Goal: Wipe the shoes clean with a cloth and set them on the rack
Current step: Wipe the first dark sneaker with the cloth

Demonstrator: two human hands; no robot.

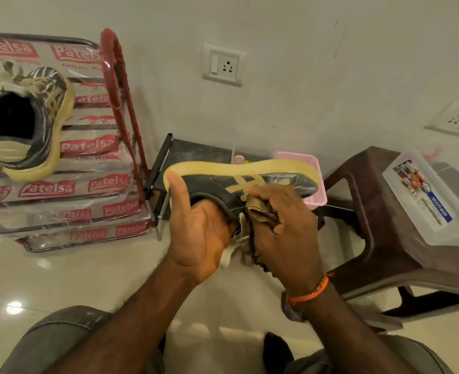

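Dark shoe [250, 182] is held mid-air at frame center, on its side, yellowed sole up toward 12 o'clock. Heel is gripped by left hand [198, 228], thumb along sole. Brown cloth [260, 214] is bunched in right hand [285, 222], pressed on the side stripes. Second shoe [31, 122] sits on rack [109, 184] at 10 o'clock.

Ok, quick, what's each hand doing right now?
Left hand: grips the black shoe at its heel, thumb up along the sole.
Right hand: holds the cloth against the shoe's side.
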